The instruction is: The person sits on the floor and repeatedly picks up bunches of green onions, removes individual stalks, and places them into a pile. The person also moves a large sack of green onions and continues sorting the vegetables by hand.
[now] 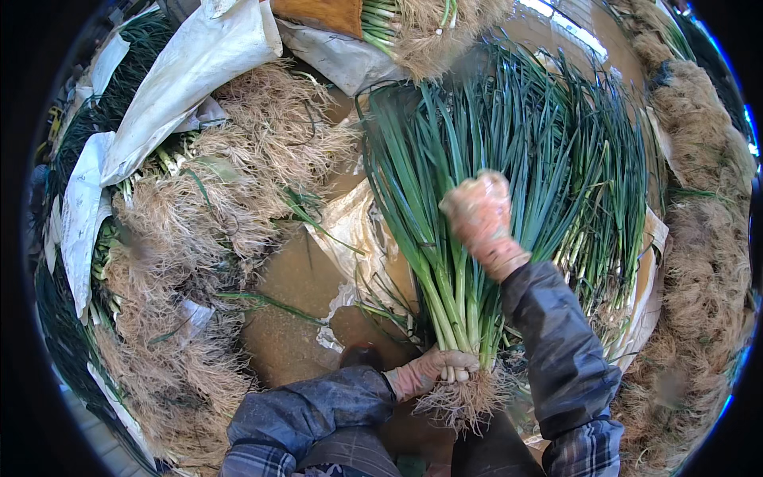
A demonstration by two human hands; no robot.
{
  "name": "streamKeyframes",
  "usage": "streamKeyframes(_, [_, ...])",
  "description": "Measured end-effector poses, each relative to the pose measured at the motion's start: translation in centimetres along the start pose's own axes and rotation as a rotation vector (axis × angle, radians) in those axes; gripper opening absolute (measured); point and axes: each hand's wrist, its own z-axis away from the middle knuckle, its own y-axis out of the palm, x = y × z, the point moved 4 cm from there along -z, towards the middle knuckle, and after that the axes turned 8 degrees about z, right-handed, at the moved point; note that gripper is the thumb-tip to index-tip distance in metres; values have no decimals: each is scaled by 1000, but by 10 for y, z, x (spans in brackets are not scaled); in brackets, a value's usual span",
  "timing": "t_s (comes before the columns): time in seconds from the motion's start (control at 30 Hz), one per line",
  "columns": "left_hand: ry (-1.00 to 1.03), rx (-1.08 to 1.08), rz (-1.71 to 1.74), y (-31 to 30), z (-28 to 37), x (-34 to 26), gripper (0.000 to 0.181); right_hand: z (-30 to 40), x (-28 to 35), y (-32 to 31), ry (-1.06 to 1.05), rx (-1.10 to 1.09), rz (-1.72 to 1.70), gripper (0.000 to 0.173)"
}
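A bunch of long green onions (456,304) stands roots down in front of me, its leaves fanned away from my body. My left hand (430,371), in a dirty pinkish glove, is closed around the white stem bases, just above the tangled roots (465,399). Over the leaves is my right hand (481,217), gloved alike and slightly blurred, with its fingers curled. Whether leaves are caught in it cannot be told. Behind and right of the bunch lies a wide pile of more green onions (608,208).
Heaps of onions with pale brown roots (179,250) lie at the left, beside white sheeting (197,89). Another long row of roots (703,286) runs down the right. Muddy water (292,298) covers ground in the middle, around a dirty white sack (357,238). More bundled onions (378,21) lie at the top.
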Motion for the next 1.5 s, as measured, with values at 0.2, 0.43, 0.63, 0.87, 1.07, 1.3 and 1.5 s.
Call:
streamKeyframes(0.2, [47,22,-56,5,6,-7,26,38,-205,-25,771,-379,-644,29])
streamKeyframes(0.43, [52,39,-7,10,2,4,30,181,-75,23,995,423,-1609,64])
streamKeyframes(0.63, [245,-10,162,14,-8,-6,35,177,-26,2,640,247,-1743,76])
streamKeyframes(0.87, [553,-207,132,84,-49,-28,28,173,-94,9,502,531,-1145,113])
streamKeyframes(1.07, [437,65,131,139,-76,-57,60,267,-171,-74,675,-577,-1649,78])
streamKeyframes(1.3, [496,-158,-68,147,-79,-11,40,301,-90,-41,807,-453,-1869,56])
streamKeyframes(1.5, [307,-206,-421,62,-60,-24,36,313,-46,-38,754,-13,-2229,41])
